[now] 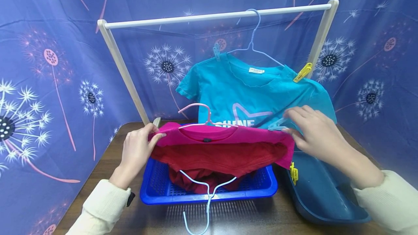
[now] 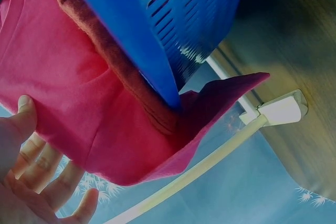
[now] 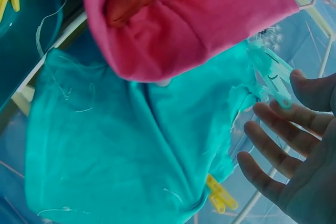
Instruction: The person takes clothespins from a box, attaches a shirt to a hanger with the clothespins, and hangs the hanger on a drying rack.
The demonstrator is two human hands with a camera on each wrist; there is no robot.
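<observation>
A pink shirt [image 1: 258, 134] on a pink hanger [image 1: 209, 117] is held up by its shoulders above a blue basket. My left hand [image 1: 138, 146] pinches its left shoulder, with the thumb in front; the left wrist view shows those fingers behind the cloth. At the other shoulder, my right hand [image 1: 315, 133] pinches a light blue clothespin [image 3: 275, 74] between thumb and fingers, close to the pink fabric. A dark red garment [image 1: 218, 157], with a light blue hanger [image 1: 209, 195] at its neck, lies in front of the pink shirt and partly in the basket.
A turquoise shirt [image 1: 215, 82] hangs from a white-bar rack [image 1: 183, 19] on a blue hanger, with blue and yellow clothespins [image 1: 303, 72] at its shoulders. The blue basket [image 1: 209, 199] stands below. A dark blue bin [image 1: 320, 184] with a yellow clothespin [image 1: 294, 173] sits right.
</observation>
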